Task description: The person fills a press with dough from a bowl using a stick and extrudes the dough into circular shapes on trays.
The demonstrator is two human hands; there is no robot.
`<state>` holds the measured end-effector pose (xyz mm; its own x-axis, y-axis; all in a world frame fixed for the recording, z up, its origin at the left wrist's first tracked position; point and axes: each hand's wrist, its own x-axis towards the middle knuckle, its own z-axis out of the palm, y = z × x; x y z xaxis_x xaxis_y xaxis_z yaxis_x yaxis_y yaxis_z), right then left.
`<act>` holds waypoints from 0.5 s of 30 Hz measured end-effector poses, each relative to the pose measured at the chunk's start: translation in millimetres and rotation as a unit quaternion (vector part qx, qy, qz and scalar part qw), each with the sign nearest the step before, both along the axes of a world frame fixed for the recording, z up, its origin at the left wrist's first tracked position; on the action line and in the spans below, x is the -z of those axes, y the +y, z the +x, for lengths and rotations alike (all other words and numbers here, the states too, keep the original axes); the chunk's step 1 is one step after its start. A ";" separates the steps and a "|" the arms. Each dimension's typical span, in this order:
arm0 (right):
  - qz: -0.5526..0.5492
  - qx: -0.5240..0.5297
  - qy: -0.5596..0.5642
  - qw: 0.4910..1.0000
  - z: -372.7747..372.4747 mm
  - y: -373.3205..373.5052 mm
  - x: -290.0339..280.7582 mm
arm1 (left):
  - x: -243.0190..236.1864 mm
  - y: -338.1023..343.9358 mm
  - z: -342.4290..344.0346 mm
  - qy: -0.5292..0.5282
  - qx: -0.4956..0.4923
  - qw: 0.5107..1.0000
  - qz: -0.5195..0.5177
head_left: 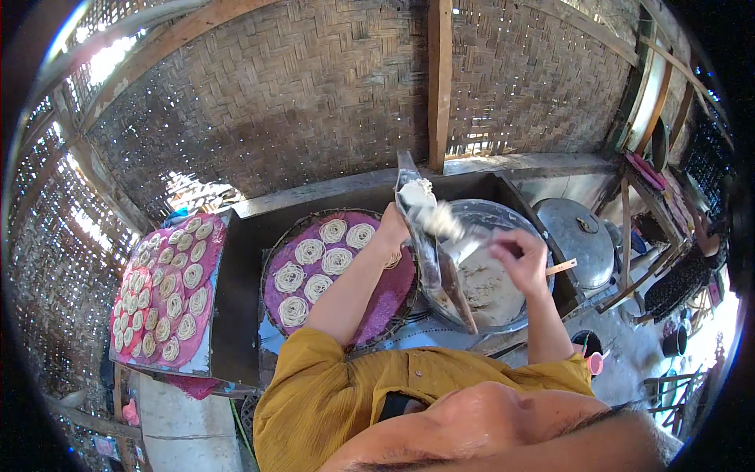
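Left hand [394, 226] gripped slanted long tool [429, 263] above left side of basin [503, 216]; pale dough [417, 193] lay on tool. Right hand [521, 259] half-curled over basin; grip unclear. Risk: dough slid off if tool tipped.

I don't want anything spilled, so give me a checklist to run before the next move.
1. Left grip closed on the long tool: ok.
2. Pale dough at the tool's upper part: ok, visible.
3. Right grip free of dough: cannot tell, motion blur beside it.
4. Metal basin holding more pale mixture: ok.
5. Noodle nests coiled on the purple cloth: ok.
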<state>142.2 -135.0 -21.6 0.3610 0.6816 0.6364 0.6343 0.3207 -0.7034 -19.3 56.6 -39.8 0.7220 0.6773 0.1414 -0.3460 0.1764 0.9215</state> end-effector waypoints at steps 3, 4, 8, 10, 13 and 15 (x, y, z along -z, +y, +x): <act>-0.001 0.131 -0.046 0.990 8.7 15.0 -9.9 | -0.4 -12.1 10.4 -0.041 0.043 0.998 -0.004; 0.043 0.161 -0.131 0.977 11.7 21.0 -7.3 | 2.0 -16.1 16.4 -0.007 0.034 0.999 0.024; 0.085 0.178 -0.267 0.943 -8.1 17.5 -9.9 | 21.5 0.2 20.5 0.003 -0.007 0.994 0.113; 0.085 0.160 -0.294 0.939 -11.9 7.8 -5.5 | 19.7 5.2 15.3 -0.032 0.002 0.998 0.058; 0.051 -0.010 -0.161 0.986 -20.9 -10.3 -1.4 | 24.9 17.5 -4.9 0.015 -0.012 0.999 -0.030; -0.053 -0.075 -0.006 0.996 -13.1 -19.5 -1.0 | -2.0 2.4 -17.3 -0.006 0.039 0.999 -0.031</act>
<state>129.1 -154.5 -20.6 0.2427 0.7906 0.5622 0.5936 0.3373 -0.7306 -36.6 58.9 -37.7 0.7713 0.6267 0.1109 -0.3404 0.2590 0.9039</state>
